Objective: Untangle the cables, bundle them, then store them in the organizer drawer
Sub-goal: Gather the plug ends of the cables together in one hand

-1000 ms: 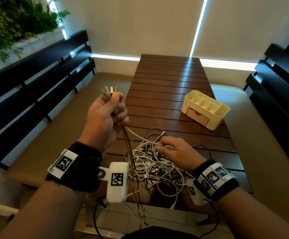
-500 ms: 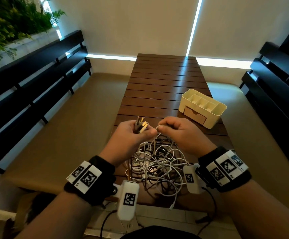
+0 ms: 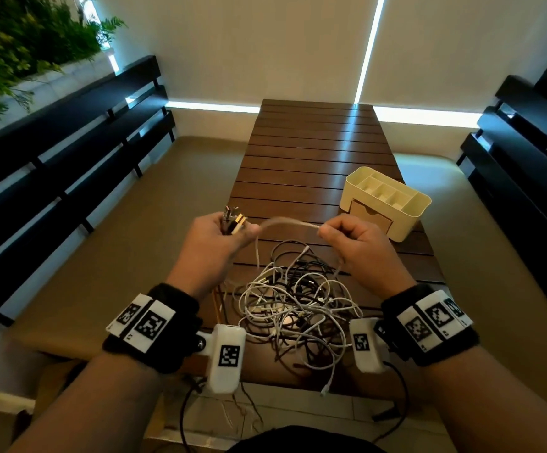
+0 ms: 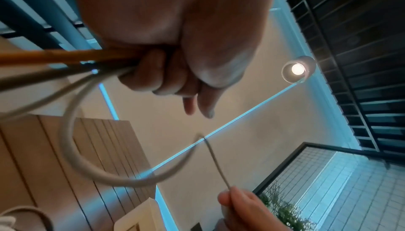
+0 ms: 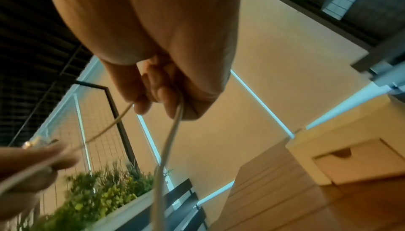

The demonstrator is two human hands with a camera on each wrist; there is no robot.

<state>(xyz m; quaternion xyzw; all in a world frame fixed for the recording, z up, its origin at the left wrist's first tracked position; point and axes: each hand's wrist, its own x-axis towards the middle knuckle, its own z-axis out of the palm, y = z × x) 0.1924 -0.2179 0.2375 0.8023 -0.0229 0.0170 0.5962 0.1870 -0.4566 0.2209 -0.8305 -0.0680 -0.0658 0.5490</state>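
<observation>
The left hand (image 3: 215,245) is fisted round a bunch of cable ends (image 3: 233,220), their plugs sticking up above the thumb. The right hand (image 3: 357,246), beside it at the same height, pinches a white cable (image 3: 290,223) that arcs across the gap between the two hands. Below both hands, the tangle of white and dark cables (image 3: 298,308) lies on the tabletop (image 3: 314,152). Just beyond the right hand stands the cream organizer (image 3: 393,204), its drawer (image 3: 368,212) closed
</observation>
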